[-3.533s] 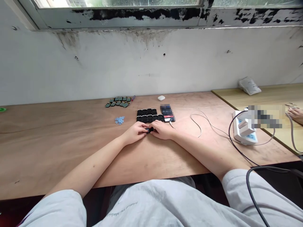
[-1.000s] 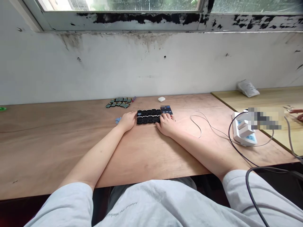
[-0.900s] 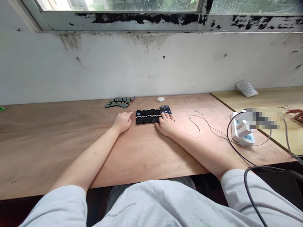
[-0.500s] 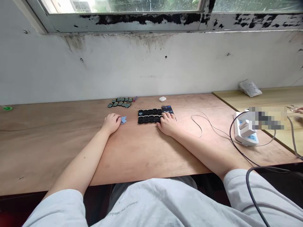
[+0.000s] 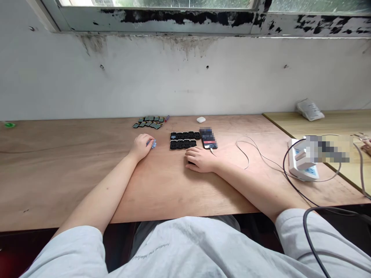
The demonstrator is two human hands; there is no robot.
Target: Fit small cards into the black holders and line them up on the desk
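My left hand point(image 5: 142, 146) rests on the table with its fingers curled together at a small bunch of light-blue pieces point(image 5: 154, 144); how many lie under the fingertips is hidden. My right hand point(image 5: 200, 159) is closed over a small black plastic frame point(image 5: 191, 163), mostly covered by the fingers. Just beyond it, similar black frames stand in two rows, a back row point(image 5: 185, 135) and a front row point(image 5: 183, 144). Something bluish shows in the leftmost frame of the back row.
Several green-grey square boards point(image 5: 149, 122) lie by the wall, near a small purple-red item point(image 5: 167, 118) and a white case point(image 5: 201, 119). A phone point(image 5: 208, 138) is plugged into a white cable. At right are a power strip point(image 5: 304, 162), black cables and another person's hand point(image 5: 366, 146).
My right hand has drawn back toward me from the front row, taking a black frame off its right end. The phone is uncovered now. My left fingers have closed in over the light-blue pieces.
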